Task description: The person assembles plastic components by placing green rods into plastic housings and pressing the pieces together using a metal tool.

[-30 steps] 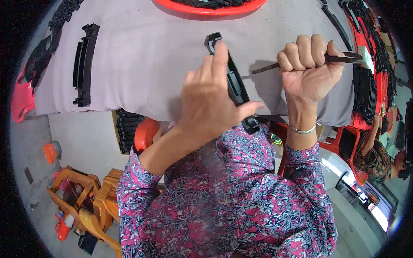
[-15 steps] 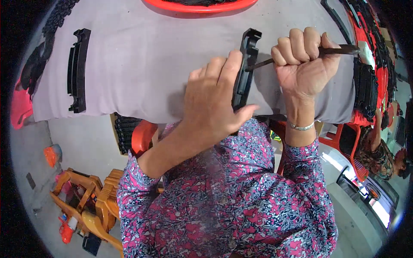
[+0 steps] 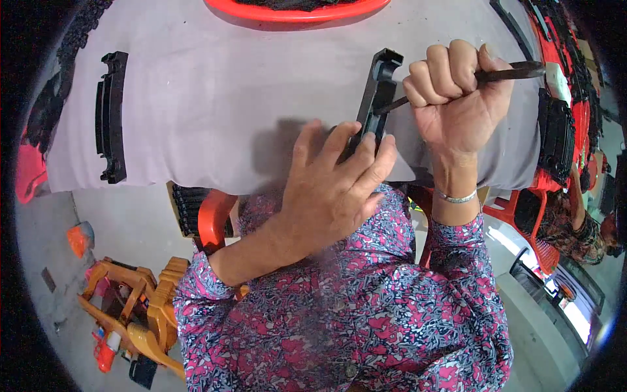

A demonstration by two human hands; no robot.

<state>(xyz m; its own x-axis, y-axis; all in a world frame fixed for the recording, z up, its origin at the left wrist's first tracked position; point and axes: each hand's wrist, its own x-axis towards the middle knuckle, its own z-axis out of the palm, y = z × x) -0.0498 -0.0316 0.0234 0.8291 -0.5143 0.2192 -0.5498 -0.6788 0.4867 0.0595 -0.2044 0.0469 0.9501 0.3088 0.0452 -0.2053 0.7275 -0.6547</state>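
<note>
One dark, slim tool (image 3: 516, 71) runs through the right grip (image 3: 454, 108), which is clenched in a fist around it; I see a thick, rounded handle at the right and a thin tip at the left. Over at the left grip (image 3: 333, 183), the fingers are bent and loosely spread, and I cannot tell whether they close on anything. Beneath their tips is a long, hard-looking black part (image 3: 370, 91), trough-shaped, with a notched upper end. Soft, lightly creased mauve cloth covers the worktop (image 3: 222, 98). Farther out, a similar black piece (image 3: 116, 124) lies at the left of the frame, and a glossy red basin (image 3: 294, 21) curves along the top edge.

Half a second ago I had the left grip alongside the part with its thumb stuck out; now it has dropped lower, fingers over the part's near end. A second ago the tool tip was clear of the part, whose top leaned left; now it leans right.

The part stands just right of centre, its lower end under the left grip, its trough at the tool's tip, left of the right grip.
</note>
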